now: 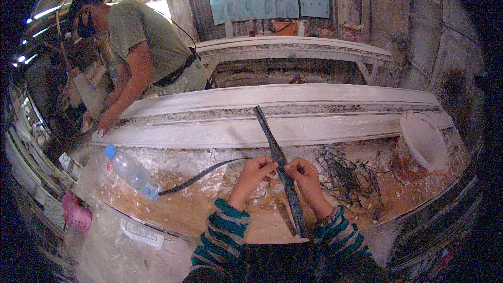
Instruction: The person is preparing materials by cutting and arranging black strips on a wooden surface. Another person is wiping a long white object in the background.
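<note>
Between my hands a long dark stick (281,158) stands slanted, its far end up by the white moulded lengths and its near end close to the table's front edge. It looks bound with black band. My left hand (252,178) is closed, thumb and fingertips pinching at the stick's left side. A loose black strip (201,176) runs from that hand left to the water bottle; whether it joins the stick is hidden by the fingers. From the other side my right hand (310,184) grips the stick's middle, thumb and fingers pressed together.
A clear bottle (128,170) with a blue cap lies left. Tangled black cord (350,175) and a white-smeared bucket (423,141) are right. Long white moulded pieces (314,126) span the bench behind. A co-worker (152,42) leans over their left end. A second bench (293,47) stands farther back.
</note>
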